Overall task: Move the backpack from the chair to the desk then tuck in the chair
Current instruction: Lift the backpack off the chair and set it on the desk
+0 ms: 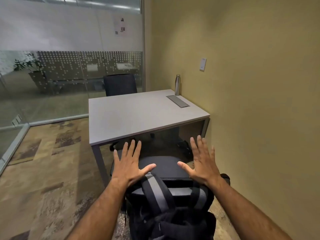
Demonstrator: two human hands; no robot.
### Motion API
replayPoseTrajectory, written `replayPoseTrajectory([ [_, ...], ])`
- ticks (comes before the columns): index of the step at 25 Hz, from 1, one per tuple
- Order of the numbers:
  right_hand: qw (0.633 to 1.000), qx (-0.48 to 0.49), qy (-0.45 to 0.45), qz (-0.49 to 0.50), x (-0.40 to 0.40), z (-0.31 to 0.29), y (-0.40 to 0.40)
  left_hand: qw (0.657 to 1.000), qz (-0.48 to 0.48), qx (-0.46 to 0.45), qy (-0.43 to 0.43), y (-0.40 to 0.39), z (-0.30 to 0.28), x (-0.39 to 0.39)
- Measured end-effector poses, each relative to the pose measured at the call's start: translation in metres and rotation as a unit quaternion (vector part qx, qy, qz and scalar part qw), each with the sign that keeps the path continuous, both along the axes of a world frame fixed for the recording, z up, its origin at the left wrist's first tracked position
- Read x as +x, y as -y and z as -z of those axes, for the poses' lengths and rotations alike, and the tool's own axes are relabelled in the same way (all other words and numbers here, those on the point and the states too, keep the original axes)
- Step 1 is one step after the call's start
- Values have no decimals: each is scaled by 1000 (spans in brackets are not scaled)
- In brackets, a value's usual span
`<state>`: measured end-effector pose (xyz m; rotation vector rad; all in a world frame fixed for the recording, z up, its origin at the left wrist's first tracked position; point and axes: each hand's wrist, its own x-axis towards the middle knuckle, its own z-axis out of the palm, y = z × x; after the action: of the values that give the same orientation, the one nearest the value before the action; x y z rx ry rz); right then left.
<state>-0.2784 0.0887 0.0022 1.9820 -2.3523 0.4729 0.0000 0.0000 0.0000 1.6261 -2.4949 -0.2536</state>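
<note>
A black backpack (170, 212) with grey-striped straps hangs over the back of a black office chair (163, 166) at the bottom middle. The chair stands pulled out in front of a grey desk (131, 116). My left hand (129, 164) hovers with fingers spread above the chair's left side, touching nothing. My right hand (201, 162) is held the same way on the right side, fingers apart and empty. Both hands are above and just beyond the backpack's top. The chair's base is hidden by the backpack and my arms.
A steel bottle (177, 85) and a flat cable hatch (178, 101) sit at the desk's far right corner by the yellow wall (251, 84). A second dark chair (120, 84) stands behind the desk. Glass partition (52, 75) on the left; patterned carpet (46, 170) to the left.
</note>
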Motion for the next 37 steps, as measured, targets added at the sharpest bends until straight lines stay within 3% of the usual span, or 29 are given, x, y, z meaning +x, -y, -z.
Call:
replayPoseTrajectory([
  [4, 973, 104, 160, -131, 21, -5, -1, 985, 81, 118, -92, -1, 1, 11],
  [8, 927, 268, 154, -213, 39, -16, -1, 950, 156, 253, -92, -1, -19, 13],
  [11, 905, 344, 131, -212, 45, -24, 0, 940, 171, 294, -36, 10, -15, 14],
  [14, 899, 360, 113, -222, 47, -25, 0, 927, 222, 299, 43, 18, -16, 1],
  [18, 909, 351, 3, -226, 52, -10, -6, 913, 263, 293, 109, 24, -20, -15],
  [24, 921, 325, -14, -214, 52, -5, -6, 904, 335, 122, 236, 42, -38, -7],
  [37, 928, 312, -8, -204, 56, -2, -11, 927, 292, 121, 204, 23, -59, 36],
])
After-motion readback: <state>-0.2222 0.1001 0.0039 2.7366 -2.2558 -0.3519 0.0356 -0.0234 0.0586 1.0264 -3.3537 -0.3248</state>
